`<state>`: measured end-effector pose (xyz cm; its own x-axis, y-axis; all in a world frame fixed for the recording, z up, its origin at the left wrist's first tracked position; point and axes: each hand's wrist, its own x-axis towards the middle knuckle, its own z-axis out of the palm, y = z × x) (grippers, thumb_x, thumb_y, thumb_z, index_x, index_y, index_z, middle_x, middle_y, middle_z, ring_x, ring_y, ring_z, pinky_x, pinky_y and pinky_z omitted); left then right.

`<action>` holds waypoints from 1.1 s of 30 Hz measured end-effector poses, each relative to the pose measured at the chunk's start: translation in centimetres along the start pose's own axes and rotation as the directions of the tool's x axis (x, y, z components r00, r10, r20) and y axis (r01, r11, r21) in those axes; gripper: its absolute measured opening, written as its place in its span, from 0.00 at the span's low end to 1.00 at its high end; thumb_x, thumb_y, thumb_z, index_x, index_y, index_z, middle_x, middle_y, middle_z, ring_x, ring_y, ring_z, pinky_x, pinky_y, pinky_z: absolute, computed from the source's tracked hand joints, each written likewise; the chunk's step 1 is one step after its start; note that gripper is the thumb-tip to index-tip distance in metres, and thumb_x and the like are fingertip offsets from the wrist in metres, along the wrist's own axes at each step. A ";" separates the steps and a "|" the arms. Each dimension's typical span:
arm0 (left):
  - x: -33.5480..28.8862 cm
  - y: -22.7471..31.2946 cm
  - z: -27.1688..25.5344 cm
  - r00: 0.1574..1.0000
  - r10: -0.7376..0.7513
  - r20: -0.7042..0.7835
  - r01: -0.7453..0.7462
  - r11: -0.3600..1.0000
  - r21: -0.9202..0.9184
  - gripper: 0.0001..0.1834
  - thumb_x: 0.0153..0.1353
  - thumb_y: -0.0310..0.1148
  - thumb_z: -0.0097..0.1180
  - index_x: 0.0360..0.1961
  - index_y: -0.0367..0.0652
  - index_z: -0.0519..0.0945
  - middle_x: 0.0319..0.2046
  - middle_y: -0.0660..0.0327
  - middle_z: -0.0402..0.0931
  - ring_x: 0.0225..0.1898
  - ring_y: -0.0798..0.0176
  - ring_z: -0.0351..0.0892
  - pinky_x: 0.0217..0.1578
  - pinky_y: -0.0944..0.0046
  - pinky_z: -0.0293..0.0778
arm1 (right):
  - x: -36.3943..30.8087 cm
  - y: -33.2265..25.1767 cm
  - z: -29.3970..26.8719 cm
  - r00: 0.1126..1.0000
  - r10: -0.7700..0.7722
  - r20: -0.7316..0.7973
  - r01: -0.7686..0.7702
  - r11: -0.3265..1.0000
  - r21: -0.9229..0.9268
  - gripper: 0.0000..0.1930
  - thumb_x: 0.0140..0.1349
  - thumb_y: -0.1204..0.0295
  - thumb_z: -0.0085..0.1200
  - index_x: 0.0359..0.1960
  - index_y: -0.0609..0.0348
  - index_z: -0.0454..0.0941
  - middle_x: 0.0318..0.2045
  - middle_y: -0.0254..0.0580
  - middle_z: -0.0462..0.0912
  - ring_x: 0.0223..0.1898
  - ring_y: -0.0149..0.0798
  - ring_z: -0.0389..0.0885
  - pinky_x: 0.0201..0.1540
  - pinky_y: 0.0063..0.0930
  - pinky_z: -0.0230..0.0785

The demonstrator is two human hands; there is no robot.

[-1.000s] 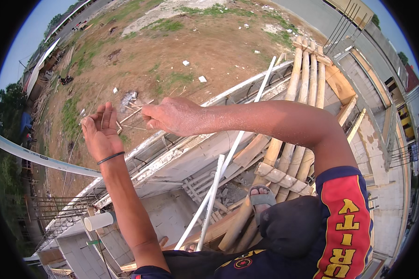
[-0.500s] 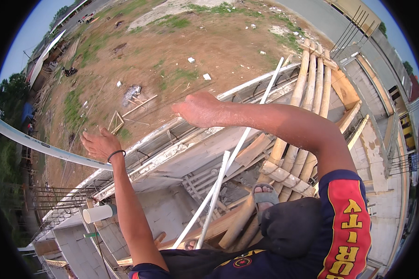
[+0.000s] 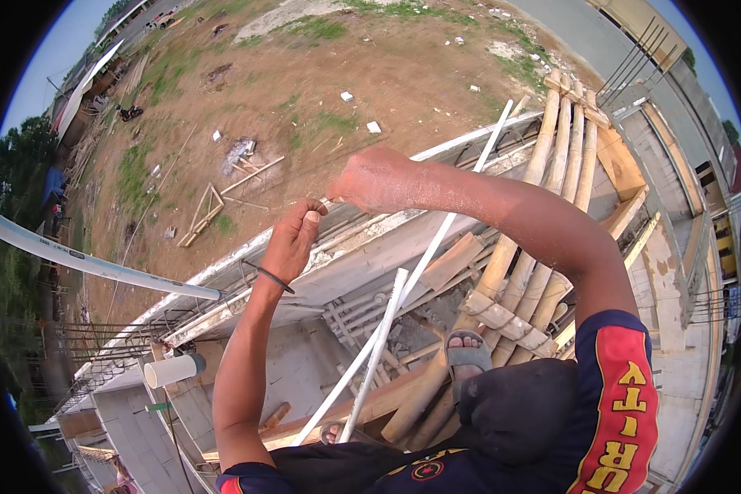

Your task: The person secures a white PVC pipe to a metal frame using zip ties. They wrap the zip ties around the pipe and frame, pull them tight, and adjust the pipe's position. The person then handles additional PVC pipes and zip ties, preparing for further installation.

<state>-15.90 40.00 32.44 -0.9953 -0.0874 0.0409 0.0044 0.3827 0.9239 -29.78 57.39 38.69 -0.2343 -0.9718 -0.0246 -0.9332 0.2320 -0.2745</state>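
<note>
At far left, a white pipe [image 3: 99, 267] is slanting in from the edge, its end stopping near a long pale wall [image 3: 350, 276]. Below it, a short, wide white pipe [image 3: 169, 372] is lying sideways. Near the middle, the person's left hand [image 3: 292, 239], wearing a dark wristband [image 3: 276, 280], is reaching up from the lower edge; its fingers are curling close together, with the thumb alongside. Just right of it, the right hand [image 3: 375, 177] is bending inward, back turned to the view, its fingers folding narrowly. The fingertips are almost meeting; whether either hand is gripping anything thin cannot be told. In view, the wall is running diagonally behind and below both hands, with brown ground [image 3: 247, 90] stretching beyond. Farther right, a long white pole [image 3: 432, 247] is crossing a shorter white pole [image 3: 374, 354]. A sandalled foot [image 3: 469, 356] is resting by bamboo poles [image 3: 543, 144], which are extending toward the upper right.
</note>
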 end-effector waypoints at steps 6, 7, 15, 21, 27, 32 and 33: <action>-4.1 0.7 1.1 0.946 -0.306 -0.104 0.208 0.822 -0.530 0.16 0.73 0.44 0.42 0.31 0.46 0.69 0.16 0.74 0.56 0.13 0.79 0.48 0.14 0.74 0.47 | 2.2 -2.0 0.7 0.998 -0.003 -0.063 0.036 0.848 0.529 0.18 0.59 0.69 0.56 0.49 0.63 0.76 0.29 0.48 0.83 0.33 0.42 0.83 0.36 0.36 0.75; -4.9 0.9 0.7 0.924 -0.362 -0.120 0.222 0.765 -0.605 0.13 0.72 0.43 0.43 0.32 0.48 0.69 0.17 0.74 0.55 0.14 0.79 0.47 0.14 0.74 0.46 | 2.6 -2.1 1.8 0.997 0.059 -0.044 -0.011 0.713 0.701 0.19 0.59 0.70 0.57 0.51 0.65 0.74 0.29 0.44 0.82 0.32 0.37 0.82 0.35 0.32 0.75; -10.5 -0.1 0.0 0.802 -0.544 -0.245 0.126 0.555 -0.822 0.10 0.72 0.39 0.42 0.34 0.48 0.68 0.17 0.75 0.51 0.14 0.79 0.44 0.14 0.73 0.43 | 6.9 -7.7 8.2 0.972 0.206 0.112 -0.103 -0.052 0.993 0.15 0.65 0.70 0.56 0.48 0.70 0.76 0.32 0.40 0.81 0.28 0.27 0.79 0.33 0.21 0.74; -11.8 -1.0 0.6 0.842 -0.394 -0.370 0.118 0.802 -0.585 0.13 0.74 0.40 0.39 0.35 0.46 0.70 0.17 0.75 0.54 0.16 0.80 0.48 0.15 0.74 0.47 | 7.8 -9.6 8.6 0.982 0.189 0.016 -0.034 0.092 0.995 0.13 0.66 0.67 0.55 0.41 0.68 0.78 0.29 0.37 0.80 0.26 0.24 0.76 0.29 0.19 0.70; -11.1 0.2 0.8 0.891 -0.387 -0.238 0.078 0.648 -0.758 0.12 0.73 0.41 0.41 0.38 0.45 0.71 0.17 0.75 0.54 0.16 0.78 0.50 0.15 0.74 0.49 | 7.3 -10.2 9.1 0.985 0.154 -0.075 0.022 0.317 0.948 0.19 0.69 0.58 0.49 0.44 0.65 0.72 0.27 0.33 0.76 0.26 0.23 0.72 0.28 0.20 0.67; -8.0 0.8 -0.4 0.678 -0.394 -0.621 -0.320 0.603 -0.731 0.10 0.73 0.39 0.43 0.41 0.44 0.70 0.18 0.72 0.56 0.17 0.75 0.53 0.20 0.72 0.56 | 5.6 -13.6 11.1 0.985 0.120 0.125 -0.137 0.098 0.986 0.18 0.70 0.59 0.45 0.49 0.63 0.69 0.24 0.36 0.75 0.27 0.27 0.74 0.31 0.26 0.68; -7.6 0.4 -1.2 0.663 -0.342 -0.666 -0.388 0.604 -0.696 0.10 0.72 0.39 0.43 0.41 0.43 0.70 0.18 0.71 0.56 0.18 0.74 0.54 0.22 0.72 0.58 | 5.2 -13.7 11.1 0.984 0.121 0.127 -0.155 0.256 0.954 0.17 0.70 0.61 0.44 0.48 0.63 0.70 0.24 0.39 0.75 0.27 0.29 0.75 0.32 0.27 0.69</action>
<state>-8.18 39.74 32.97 -0.5969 -0.8015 -0.0349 0.4562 -0.3748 0.8071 -15.23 48.68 31.68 -0.3093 -0.9338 -0.1798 0.0576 0.1703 -0.9837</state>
